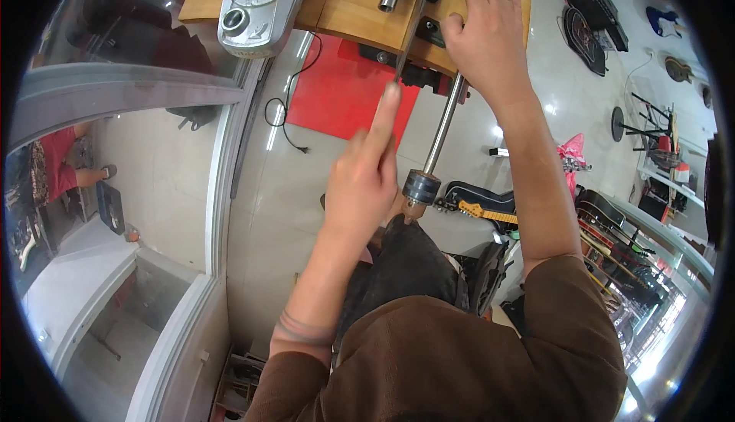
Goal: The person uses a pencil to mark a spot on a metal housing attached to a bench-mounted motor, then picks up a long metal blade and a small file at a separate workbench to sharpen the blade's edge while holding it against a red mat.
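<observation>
My left hand (361,173) is in the middle, slightly blurred. Its index finger points forward along a long thin metal bar (412,43), perhaps a file, and the other fingers curl closed around its near end. The bar runs forward over the edge of the wooden bench (348,10), beside dark metal fittings. My right hand (488,28) lies with stretched fingers over the bench's right part; the upper frame edge cuts off the fingertips. Below its wrist, a steel rod (444,127) slopes back toward my lap, ending in a black and brown knob (419,189).
A silver metal machine (260,9) stands at the bench's left. Beneath lie a red mat (344,89) and a black cable with plug (285,120). A guitar (484,209) is near my knees; more guitars stand at right. A white-framed glass door (222,185) borders the left.
</observation>
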The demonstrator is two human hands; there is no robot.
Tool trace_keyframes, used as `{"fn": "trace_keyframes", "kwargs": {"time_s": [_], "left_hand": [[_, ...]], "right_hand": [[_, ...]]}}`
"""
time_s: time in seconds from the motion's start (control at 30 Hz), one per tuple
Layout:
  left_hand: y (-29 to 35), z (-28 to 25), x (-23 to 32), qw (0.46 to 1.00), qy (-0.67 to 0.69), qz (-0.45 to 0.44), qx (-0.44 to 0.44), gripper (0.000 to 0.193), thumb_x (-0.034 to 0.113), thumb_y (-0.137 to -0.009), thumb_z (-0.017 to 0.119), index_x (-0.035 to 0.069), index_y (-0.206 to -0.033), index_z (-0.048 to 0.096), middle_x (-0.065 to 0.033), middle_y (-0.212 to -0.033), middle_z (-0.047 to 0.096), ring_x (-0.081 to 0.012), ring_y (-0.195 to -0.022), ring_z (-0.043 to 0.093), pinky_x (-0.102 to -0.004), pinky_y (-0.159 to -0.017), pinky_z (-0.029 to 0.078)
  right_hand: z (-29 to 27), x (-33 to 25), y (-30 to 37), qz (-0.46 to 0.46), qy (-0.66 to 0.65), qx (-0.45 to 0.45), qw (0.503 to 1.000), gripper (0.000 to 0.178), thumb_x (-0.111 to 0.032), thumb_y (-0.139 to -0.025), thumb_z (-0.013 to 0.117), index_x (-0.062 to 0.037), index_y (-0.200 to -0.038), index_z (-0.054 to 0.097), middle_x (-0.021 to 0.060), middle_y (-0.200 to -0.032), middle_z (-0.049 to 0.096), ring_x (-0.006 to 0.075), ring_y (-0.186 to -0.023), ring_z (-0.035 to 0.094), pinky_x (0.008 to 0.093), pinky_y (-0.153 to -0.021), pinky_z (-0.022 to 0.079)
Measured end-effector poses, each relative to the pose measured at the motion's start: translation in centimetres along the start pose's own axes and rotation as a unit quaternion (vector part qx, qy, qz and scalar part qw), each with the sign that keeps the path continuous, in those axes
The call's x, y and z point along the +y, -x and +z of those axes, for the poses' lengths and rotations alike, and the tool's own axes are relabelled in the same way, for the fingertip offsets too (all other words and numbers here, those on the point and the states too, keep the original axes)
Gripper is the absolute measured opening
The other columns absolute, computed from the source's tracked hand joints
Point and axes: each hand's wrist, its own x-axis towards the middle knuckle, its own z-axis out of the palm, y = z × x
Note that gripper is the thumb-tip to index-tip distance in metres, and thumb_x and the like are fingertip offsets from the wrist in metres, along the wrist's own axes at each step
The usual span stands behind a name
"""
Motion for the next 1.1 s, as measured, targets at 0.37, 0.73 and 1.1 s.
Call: {"fn": "trace_keyframes", "kwargs": {"time_s": [0.37, 0.73, 1.1], "left_hand": [[0.6, 0.0, 0.4, 1.0, -0.015, -0.017, -0.004, 0.071, -0.009, -0.098, 0.059, 0.012, -0.164, 0.046, -0.0227, -0.133, 0.071, -0.0355, -0.105, 0.074, -0.0398, -0.094, 0.057], [-0.2, 0.3, -0.4, 0.998, -0.011, 0.043, 0.053, 0.076, -0.007, -0.095, 0.065, 0.02, -0.164, 0.047, -0.0179, -0.092, 0.07, -0.0362, -0.079, 0.068, -0.0467, -0.076, 0.057], [0.9, 0.1, -0.5, 1.0, -0.004, 0.004, 0.014, 0.073, -0.01, -0.099, 0.059, 0.015, -0.165, 0.044, -0.0196, -0.137, 0.071, -0.034, -0.106, 0.075, -0.0378, -0.096, 0.057]], "right_hand": [[-0.1, 0.0, 0.1, 0.003, -0.009, -0.012, 1.0, 0.074, -0.011, -0.086, 0.06, 0.0106, -0.155, 0.043, 0.0309, -0.162, 0.044, 0.0481, -0.155, 0.036, 0.0561, -0.129, 0.028], [-0.2, 0.1, 0.0, -0.017, -0.037, 0.01, 0.999, 0.073, -0.008, -0.085, 0.06, 0.011, -0.154, 0.045, 0.0312, -0.159, 0.047, 0.048, -0.153, 0.038, 0.0541, -0.129, 0.03], [0.0, 0.1, 0.1, -0.005, -0.039, 0.02, 0.999, 0.074, -0.008, -0.085, 0.06, 0.011, -0.155, 0.044, 0.0318, -0.158, 0.048, 0.0483, -0.153, 0.038, 0.0527, -0.13, 0.029]]}}
